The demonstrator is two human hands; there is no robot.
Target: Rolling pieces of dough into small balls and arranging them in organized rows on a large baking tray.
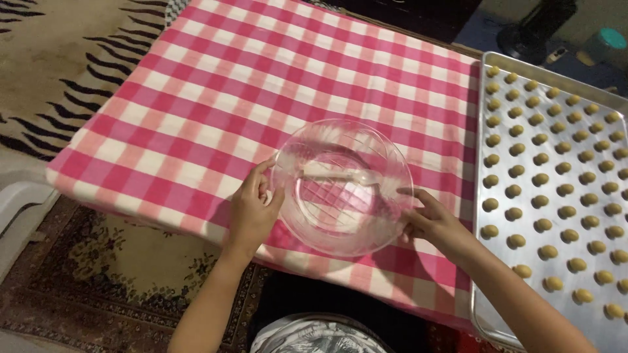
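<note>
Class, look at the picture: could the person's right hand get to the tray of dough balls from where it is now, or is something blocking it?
Probably yes. The right hand holds the rim of the clear bowl, and the baking tray lies just beside it with nothing between. It would have to let go of the bowl first.

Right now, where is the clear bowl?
In the head view the clear bowl sits on the pink checked cloth, held between the left hand and right hand, left of the baking tray.

Clear bowl [343,186] on a pink-and-white checked cloth [261,85] — silver tray [487,91] (golden-tan dough balls [543,196]) beside.
</note>
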